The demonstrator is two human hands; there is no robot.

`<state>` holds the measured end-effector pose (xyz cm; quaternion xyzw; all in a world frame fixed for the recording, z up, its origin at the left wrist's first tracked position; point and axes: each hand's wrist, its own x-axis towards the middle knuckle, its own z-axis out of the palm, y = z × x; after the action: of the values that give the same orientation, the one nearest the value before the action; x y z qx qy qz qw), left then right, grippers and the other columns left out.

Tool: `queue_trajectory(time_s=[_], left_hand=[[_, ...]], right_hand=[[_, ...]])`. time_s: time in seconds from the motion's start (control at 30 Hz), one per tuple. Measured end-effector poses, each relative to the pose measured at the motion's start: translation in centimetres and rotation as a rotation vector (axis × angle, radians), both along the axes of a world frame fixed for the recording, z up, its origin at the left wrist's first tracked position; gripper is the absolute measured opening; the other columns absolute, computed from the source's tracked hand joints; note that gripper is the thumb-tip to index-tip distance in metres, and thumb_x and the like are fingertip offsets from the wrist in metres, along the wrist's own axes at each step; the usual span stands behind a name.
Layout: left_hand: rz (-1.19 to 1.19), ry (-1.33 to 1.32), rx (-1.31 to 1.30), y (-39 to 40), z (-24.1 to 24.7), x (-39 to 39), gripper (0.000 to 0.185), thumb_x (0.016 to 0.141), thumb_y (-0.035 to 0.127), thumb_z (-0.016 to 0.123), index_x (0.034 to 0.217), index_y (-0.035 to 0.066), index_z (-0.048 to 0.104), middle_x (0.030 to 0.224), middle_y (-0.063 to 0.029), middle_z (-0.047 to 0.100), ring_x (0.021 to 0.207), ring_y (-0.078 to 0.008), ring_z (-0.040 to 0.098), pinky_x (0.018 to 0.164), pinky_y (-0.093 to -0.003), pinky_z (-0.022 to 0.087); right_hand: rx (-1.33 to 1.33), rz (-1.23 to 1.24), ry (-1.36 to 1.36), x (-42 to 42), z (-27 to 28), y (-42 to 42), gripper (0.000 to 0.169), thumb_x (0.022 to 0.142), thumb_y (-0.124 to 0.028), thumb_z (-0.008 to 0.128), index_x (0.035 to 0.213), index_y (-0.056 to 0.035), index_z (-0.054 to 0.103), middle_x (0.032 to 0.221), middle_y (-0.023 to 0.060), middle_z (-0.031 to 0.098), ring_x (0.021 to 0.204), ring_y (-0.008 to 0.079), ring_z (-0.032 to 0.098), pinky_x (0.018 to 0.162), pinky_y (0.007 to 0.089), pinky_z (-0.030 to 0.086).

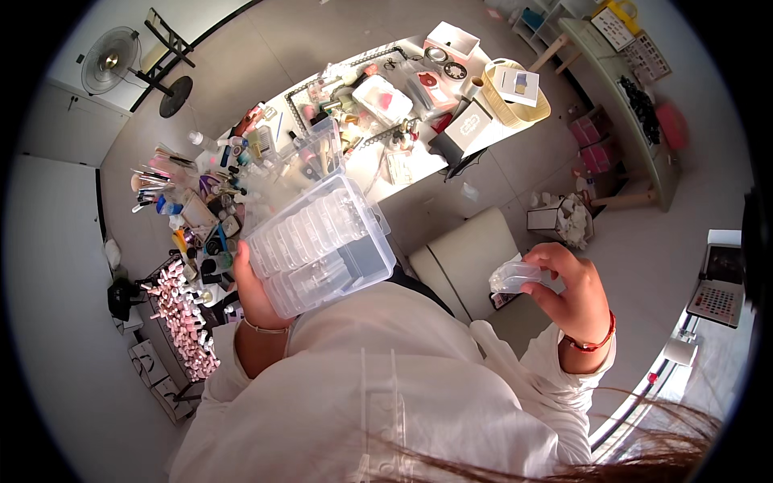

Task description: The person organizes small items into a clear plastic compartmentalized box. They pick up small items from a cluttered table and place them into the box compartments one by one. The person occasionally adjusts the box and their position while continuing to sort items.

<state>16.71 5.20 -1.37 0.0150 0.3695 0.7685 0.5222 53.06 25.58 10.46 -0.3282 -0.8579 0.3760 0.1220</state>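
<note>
My left hand [258, 290] grips the near left side of a clear plastic storage box [379, 253] with its lid [308, 142] swung up. Small clear plastic cases [302, 232] stand in two rows inside it, and part of the box floor shows at the right. Out to the right, my right hand [564, 290] pinches one small clear case [513, 278] between thumb and fingers, apart from the box. What the small case holds is too small to tell.
A white table [386, 187] bears bottles, brushes, boxes and a yellow basket [516, 118]. A rack of pink bottles [181, 320] stands at the left. Beyond my lap is a beige padded seat [465, 253]. An open-topped bin [558, 220] with crumpled tissues stands on the floor, right of the seat.
</note>
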Motion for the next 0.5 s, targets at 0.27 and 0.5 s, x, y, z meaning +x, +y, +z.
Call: queue_trajectory(time_s=[0.27,0.5], left_hand=[[-0.059,-0.066,0.034,-0.8,-0.3,2.1,0.075,0.105,0.06,0.032,0.147,0.0,0.049,0.14,-0.0172,0.061,0.124,-0.034,0.063,0.104,-0.0497,0.052],[-0.135,-0.06,0.018,-1.5,-0.2,0.8,0.074,0.105,0.059,0.033,0.146,0.0,0.051,0.139,-0.0171,0.062,0.123,-0.0332,0.063,0.104,-0.0486,0.051]], right_hand=[[0.057,-0.035,-0.013,3.0,-0.3,-1.7,0.041,0.076,0.008,0.078,0.116,-0.0011,0.071,0.103,0.0158,0.075,0.087,0.032,0.073,0.077,0.0345,0.058],[0.258,-0.159,0.167,2.2,1.6,-6.7,0.066,0.063,0.007,0.072,0.128,0.0014,0.064,0.09,0.0144,0.069,0.077,0.0292,0.068,0.072,0.0365,0.056]])
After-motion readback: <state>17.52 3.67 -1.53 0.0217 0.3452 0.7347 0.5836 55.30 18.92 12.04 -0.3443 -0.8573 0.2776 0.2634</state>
